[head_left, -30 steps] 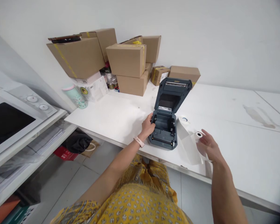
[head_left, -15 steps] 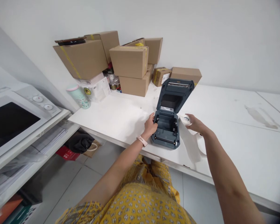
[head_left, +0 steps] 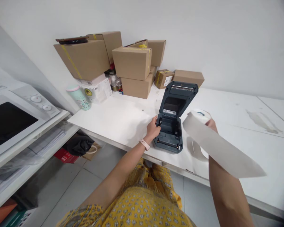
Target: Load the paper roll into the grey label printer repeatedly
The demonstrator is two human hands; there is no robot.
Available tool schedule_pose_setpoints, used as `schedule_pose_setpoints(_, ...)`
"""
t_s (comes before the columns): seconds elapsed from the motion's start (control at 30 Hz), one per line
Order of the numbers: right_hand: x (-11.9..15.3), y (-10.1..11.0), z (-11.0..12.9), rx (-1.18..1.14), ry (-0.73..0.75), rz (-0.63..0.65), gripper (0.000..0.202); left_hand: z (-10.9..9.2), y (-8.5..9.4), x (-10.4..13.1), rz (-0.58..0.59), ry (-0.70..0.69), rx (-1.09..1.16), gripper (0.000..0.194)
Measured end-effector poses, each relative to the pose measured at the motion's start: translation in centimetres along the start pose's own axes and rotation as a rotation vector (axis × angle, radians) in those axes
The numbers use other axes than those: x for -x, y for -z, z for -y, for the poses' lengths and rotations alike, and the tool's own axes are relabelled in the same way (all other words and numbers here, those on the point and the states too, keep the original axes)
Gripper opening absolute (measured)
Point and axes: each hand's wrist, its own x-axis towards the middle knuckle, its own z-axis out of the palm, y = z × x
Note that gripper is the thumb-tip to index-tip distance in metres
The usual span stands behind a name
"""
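A dark grey label printer (head_left: 168,130) stands near the table's front edge, its lid (head_left: 180,99) tipped up and the bay inside exposed. My left hand (head_left: 153,128) grips the printer's left side, thumb over the edge. To the right of the printer, my right hand (head_left: 211,125) holds a white roll of label paper (head_left: 200,116) just above the table. A long loose strip (head_left: 227,151) hangs from this roll across my right forearm. Another white roll (head_left: 196,150) is on the table below, partly hidden by the strip and my arm.
Cardboard boxes (head_left: 132,63) are stacked against the wall behind. A mint tumbler (head_left: 79,97) and a white box (head_left: 99,90) stand at the back left. Lower left, a microwave (head_left: 44,102) sits on a shelf unit. The white table (head_left: 251,151) extends right.
My right hand has lifted the label roll and brought it right, and its loose strip has swung out over my forearm. My left hand stays on the printer.
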Motion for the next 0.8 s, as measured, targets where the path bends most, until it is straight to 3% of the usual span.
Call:
schedule_pose_setpoints(0.17,-2.0,-5.0,3.6,0.285,0.182,0.494,0.066,0.0,0.0,0.0,0.007,-0.023,-0.004,0.082)
schedule_pose_setpoints(0.27,-3.4,-6.6,4.0,0.557,0.179,0.632,0.065,0.4,-0.2,-0.1,0.004,-0.041,0.007,0.081)
schedule_pose_setpoints(0.57,-5.0,-8.6,3.6,0.796,0.114,0.804,0.076,0.5,-0.2,-0.2,0.006,-0.018,0.015,0.080)
schedule_pose_setpoints(0.8,-5.3,-9.9,2.1,0.788,0.130,0.814,0.070,0.4,-0.1,-0.2,-0.012,-0.037,0.015,0.076)
